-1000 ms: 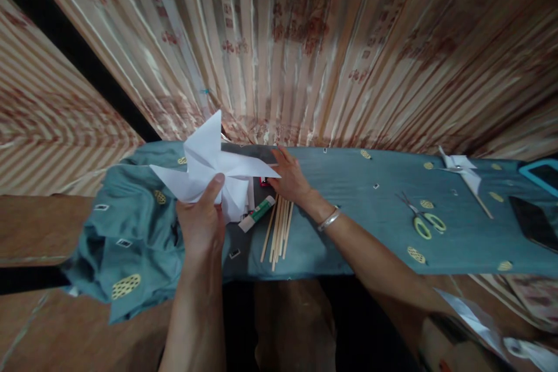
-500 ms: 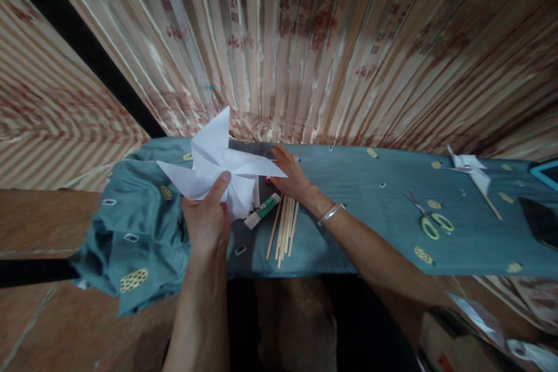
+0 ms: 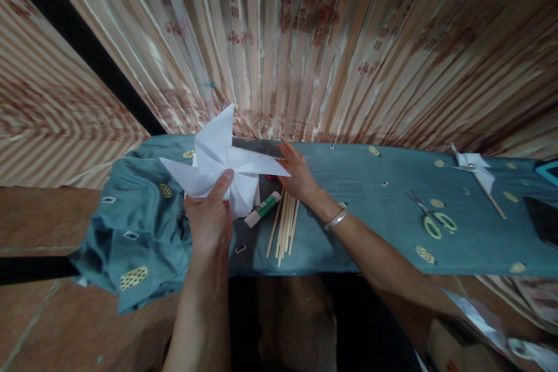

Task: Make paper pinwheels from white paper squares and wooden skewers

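Above the left end of the desk point(image 3: 370, 226), a white folded-paper pinwheel point(image 3: 220, 163) is held up in the left hand point(image 3: 209, 215), thumb pressed on its centre and the fingers closed behind it, pinching the paper. Its creased, pointed blades fan outward; the longest pair runs roughly left to right, one tip pointing right toward the right hand point(image 3: 299, 177), another pointing up. The right hand lies just right of the pinwheel, low over the desk, fingers loosely spread; whether it touches anything I cannot tell. Below the pinwheel lie a white-and-green glue stick point(image 3: 262, 210) and a bundle of thin wooden sticks point(image 3: 283, 226), lengthwise toward the person. The desk wears a teal patterned cloth point(image 3: 139, 226). Far right of the pinwheel lie yellow-handled scissors point(image 3: 433, 218) and a second pinwheel on a stick point(image 3: 475, 174).
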Demonstrator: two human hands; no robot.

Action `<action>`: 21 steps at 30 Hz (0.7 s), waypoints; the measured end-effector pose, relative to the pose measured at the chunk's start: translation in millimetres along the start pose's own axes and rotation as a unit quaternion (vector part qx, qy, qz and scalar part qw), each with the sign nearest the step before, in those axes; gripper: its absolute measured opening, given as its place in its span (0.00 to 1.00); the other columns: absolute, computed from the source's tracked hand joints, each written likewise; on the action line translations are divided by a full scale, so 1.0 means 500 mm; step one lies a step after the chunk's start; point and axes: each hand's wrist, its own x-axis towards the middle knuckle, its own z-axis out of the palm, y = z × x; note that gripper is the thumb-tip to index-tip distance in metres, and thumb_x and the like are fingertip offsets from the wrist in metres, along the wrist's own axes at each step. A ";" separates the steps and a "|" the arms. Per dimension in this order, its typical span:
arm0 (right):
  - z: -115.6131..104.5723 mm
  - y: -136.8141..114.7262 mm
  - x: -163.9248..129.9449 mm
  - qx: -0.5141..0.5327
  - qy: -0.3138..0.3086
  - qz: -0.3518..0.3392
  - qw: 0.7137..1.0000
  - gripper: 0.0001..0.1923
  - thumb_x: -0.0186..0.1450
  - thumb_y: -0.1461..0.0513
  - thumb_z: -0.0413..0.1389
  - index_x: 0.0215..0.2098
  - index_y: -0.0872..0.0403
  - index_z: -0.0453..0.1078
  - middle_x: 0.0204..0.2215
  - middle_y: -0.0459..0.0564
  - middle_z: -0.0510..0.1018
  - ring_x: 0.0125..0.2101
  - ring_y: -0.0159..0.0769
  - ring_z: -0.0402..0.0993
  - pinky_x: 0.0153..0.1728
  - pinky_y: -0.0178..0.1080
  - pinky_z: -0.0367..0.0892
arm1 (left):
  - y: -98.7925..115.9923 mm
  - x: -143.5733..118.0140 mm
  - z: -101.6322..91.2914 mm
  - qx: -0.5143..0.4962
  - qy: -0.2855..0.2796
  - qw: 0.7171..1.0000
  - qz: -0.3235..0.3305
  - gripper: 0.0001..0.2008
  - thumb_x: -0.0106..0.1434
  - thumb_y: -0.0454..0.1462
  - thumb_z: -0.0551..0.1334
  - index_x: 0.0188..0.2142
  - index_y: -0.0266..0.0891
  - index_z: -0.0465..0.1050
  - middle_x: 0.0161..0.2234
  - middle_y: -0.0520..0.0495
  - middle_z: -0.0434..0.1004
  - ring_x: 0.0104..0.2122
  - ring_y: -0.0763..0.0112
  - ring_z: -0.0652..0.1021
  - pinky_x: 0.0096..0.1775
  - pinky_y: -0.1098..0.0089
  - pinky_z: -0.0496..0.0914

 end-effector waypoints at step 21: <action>0.007 0.010 -0.004 0.288 0.113 0.100 0.946 0.07 0.55 0.70 0.61 0.27 0.53 0.78 0.58 0.55 0.73 0.64 0.50 0.58 0.65 0.51 0.51 | -0.006 0.001 0.004 -0.014 0.001 1.000 0.017 0.17 0.45 0.31 0.73 0.37 0.40 0.79 0.40 0.49 0.84 0.46 0.62 0.81 0.55 0.61 0.72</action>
